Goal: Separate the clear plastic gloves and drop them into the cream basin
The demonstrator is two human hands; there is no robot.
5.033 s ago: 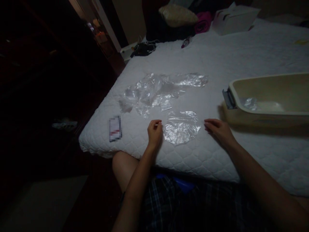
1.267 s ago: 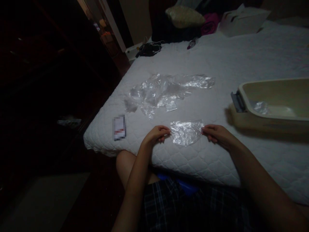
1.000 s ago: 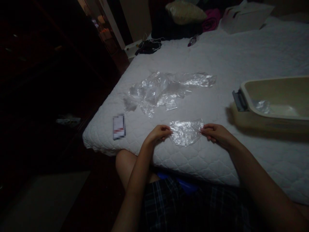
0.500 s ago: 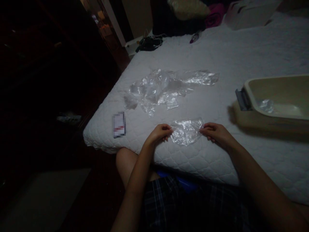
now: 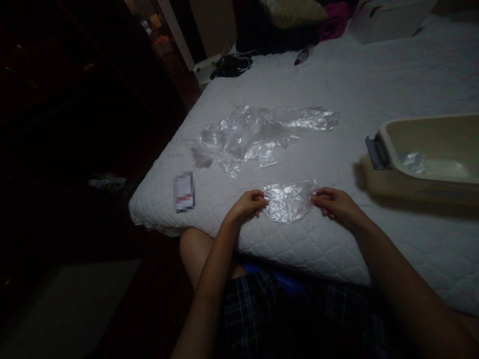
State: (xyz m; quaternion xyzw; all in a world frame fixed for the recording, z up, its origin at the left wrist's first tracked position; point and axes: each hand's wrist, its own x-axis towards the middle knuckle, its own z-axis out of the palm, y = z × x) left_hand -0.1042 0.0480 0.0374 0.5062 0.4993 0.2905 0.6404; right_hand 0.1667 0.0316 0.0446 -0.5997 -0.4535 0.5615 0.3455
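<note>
A clear plastic bag [image 5: 288,202] is spread between my hands, just above or on the near edge of the white quilted mattress [image 5: 295,244]. My left hand [image 5: 250,203] pinches its left edge, thumb against fingers. At the opposite side my right hand [image 5: 332,203] pinches the right edge the same way. Beyond them lies a loose pile of crumpled clear plastic bags [image 5: 250,134]. To the right stands a cream plastic bin [image 5: 415,187] with a grey latch, and some clear plastic [image 5: 411,162] rests inside it.
A phone-like rectangle [image 5: 184,193], blurred out, lies on the mattress at the left. Toward the back are a dark bundle with cables [image 5: 232,66], a small purple-ended object [image 5: 301,57], a rolled pink cloth [image 5: 333,20] and a white box [image 5: 389,22]. The mattress's left edge drops to a dark floor.
The bag's upper right edge has risen slightly and its surface looks flatter. My right fingers have shifted a little at its edge. The left hand has barely moved.
</note>
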